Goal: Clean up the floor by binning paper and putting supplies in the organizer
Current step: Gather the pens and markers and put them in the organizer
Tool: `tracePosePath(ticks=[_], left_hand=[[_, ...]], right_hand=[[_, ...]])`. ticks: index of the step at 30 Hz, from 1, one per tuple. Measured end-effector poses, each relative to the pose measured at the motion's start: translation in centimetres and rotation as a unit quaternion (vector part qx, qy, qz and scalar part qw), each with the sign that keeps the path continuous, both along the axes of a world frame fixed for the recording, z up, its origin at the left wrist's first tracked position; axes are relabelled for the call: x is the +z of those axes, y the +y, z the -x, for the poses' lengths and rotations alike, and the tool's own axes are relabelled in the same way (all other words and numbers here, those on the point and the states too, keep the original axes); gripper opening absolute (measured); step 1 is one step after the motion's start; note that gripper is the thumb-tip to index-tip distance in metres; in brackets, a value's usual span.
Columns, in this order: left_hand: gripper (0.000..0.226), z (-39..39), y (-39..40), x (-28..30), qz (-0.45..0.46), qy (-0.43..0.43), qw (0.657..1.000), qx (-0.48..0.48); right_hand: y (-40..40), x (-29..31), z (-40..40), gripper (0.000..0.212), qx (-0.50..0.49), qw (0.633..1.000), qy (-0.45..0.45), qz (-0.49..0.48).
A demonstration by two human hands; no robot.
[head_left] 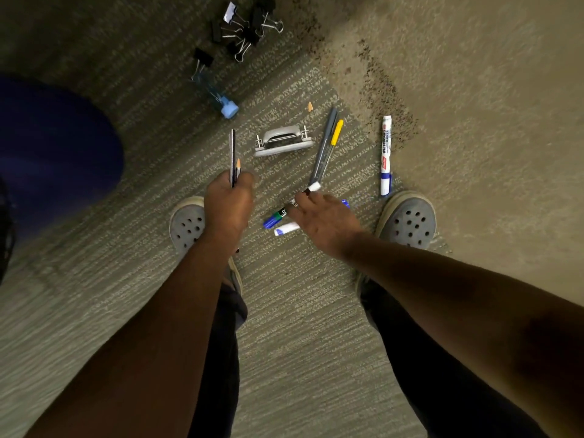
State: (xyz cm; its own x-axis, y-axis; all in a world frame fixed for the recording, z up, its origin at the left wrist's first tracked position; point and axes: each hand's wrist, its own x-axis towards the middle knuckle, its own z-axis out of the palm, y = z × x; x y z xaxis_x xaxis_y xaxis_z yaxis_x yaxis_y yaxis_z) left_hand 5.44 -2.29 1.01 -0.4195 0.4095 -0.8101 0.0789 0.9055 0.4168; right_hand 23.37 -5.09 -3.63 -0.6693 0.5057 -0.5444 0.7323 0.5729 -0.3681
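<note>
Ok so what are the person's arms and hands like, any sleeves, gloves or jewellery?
Both forearms are bare up to the frame edge: no sleeves, gloves, watch or bands show. The left hand and right hand show no rings on the visible fingers.

Under my feet, the carpet [316,311] carries binder clips [249,26] far off, a hole punch [283,141] and markers [386,154] nearer me.

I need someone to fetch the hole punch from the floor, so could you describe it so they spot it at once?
Start from the person's two grey shoes on the carpet and look straight ahead of the toes, past both hands. The hole punch lies there between the pencils gripped in the left hand and a grey pen. It is the only squat, grey metal item among slim pens and markers.
</note>
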Motion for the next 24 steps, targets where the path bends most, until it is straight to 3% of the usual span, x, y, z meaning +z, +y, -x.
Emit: tracePosePath(ticks=[7, 13, 15, 18, 20, 24], left_hand=[[0.021, 1.2, -0.2, -1.1, 0.002, 0.026, 1.000, -0.008], [0.015, 1.0, -0.6, -0.4, 0.017, 0.009, 1.000, 0.002], [0.017, 0.7, -0.4, -0.1, 0.014, 0.007, 1.000, -0.002], [0.020, 0.2, 0.0, 0.4, 0.005, 0.007, 1.000, -0.003], [0.021, 0.1, 0.3, 0.7, -0.001, 0.004, 1.000, 0.001], [0.022, 0.1, 0.8, 1.9, -0.003, -0.005, 1.000, 0.010]], right_hand=[[0.6, -1.4, 3.2, 0.028, 0.015, 0.999, -0.037, -0.008], [2.9, 0.9, -3.0, 0.034, -0.145, 0.989, 0.009, 0.009], [3.6, 1.2, -5.8, 0.029, -0.291, 0.957, -0.001, -0.006], [5.3, 0.0, -8.8, 0.028, -0.514, 0.854, -0.076, -0.002], [6.3, -1.1, -9.9, 0.038, -0.556, 0.823, -0.114, 0.029], [7.5, -2.0, -10.0, 0.033, -0.555, 0.823, -0.110, 0.061]])
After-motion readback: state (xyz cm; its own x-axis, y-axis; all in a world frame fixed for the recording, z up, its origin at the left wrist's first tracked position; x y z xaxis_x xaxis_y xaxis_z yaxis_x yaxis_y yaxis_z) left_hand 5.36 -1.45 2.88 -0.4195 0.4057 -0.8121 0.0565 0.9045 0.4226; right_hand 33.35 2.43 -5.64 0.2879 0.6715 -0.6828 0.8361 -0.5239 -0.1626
